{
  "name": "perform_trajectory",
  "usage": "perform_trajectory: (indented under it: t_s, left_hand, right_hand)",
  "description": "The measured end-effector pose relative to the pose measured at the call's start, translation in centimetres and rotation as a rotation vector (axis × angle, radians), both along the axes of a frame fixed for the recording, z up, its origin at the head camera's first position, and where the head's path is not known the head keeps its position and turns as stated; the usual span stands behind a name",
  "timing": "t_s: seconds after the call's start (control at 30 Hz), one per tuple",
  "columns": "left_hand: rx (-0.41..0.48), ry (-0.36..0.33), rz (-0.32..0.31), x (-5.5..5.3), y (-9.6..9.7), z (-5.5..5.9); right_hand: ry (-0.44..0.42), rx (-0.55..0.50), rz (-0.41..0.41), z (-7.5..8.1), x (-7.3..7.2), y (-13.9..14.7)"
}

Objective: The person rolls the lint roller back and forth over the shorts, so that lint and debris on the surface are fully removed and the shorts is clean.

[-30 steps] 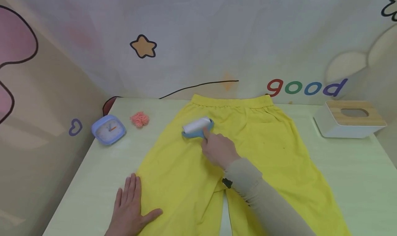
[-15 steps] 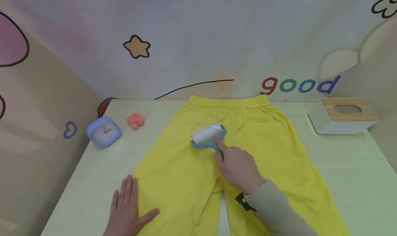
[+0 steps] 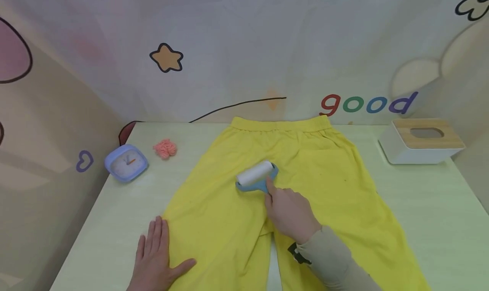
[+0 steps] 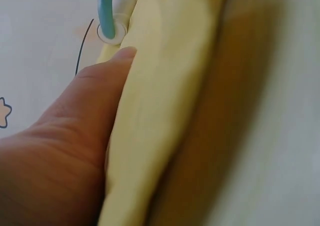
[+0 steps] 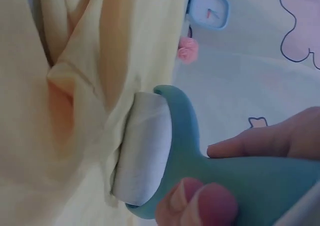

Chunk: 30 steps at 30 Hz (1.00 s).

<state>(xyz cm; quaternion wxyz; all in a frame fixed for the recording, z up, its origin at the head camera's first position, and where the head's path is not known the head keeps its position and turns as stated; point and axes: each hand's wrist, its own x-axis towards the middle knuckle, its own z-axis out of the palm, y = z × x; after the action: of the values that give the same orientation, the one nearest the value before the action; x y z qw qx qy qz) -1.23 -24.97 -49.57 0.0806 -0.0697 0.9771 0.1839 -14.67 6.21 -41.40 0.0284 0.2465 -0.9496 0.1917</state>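
Observation:
Yellow trousers [image 3: 214, 210] lie spread on the table, waistband at the back. My right hand [image 3: 292, 212] grips the blue handle of a lint roller [image 3: 255, 175], its index finger stretched along the neck. In the right wrist view the white roll of the lint roller [image 5: 143, 148] presses against the fabric. My left hand [image 3: 153, 257] rests flat on the left trouser leg's outer edge, with thumb spread over the cloth and fingers straight. The left wrist view shows its thumb beside the cloth and the end of the lint roller [image 4: 112, 28] beyond.
A blue clock [image 3: 126, 162] and a pink yarn-like clump [image 3: 165, 148] sit at the table's back left. At the back right stands a white tissue box [image 3: 422, 142] with a wooden lid. A printed backdrop [image 3: 229, 49] rises behind the table [image 3: 103, 235].
The lint roller in my right hand has moved toward me and slightly right over the trousers, from below the waistband. My left hand stays in place on the cloth.

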Motion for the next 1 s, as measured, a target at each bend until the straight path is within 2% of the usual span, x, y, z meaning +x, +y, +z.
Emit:
perform_trajectory:
  t_s: [0.07, 0.2, 0.4, 0.63, 0.9, 1.0]
  left_hand:
    - [0.004, 0.001, -0.001, 0.0, 0.0, 0.0]
    - [0.003, 0.002, -0.006, 0.0, 0.0, 0.0]
    - [-0.014, -0.013, 0.006, 0.0, -0.2, -0.1]
    - [-0.009, 0.012, 0.007, 0.1, -0.3, -0.1]
    - [-0.007, 0.068, -0.007, 0.3, -0.3, -0.6]
    - [-0.022, 0.073, -0.014, 0.3, -0.3, -0.6]
  right_hand:
    - [0.017, 0.004, -0.002, -0.1, -0.6, -0.4]
    - [-0.011, 0.011, -0.006, 0.1, -1.9, -1.1]
    - [-0.107, 0.007, 0.002, 0.4, -3.7, -2.2]
    - [-0.227, -0.009, -0.04, 0.5, -5.6, -3.6]
    - [-0.191, 0.009, -0.068, -1.1, -7.6, -5.9]
    - [-0.219, -0.011, -0.089, -1.4, -8.0, -6.1]
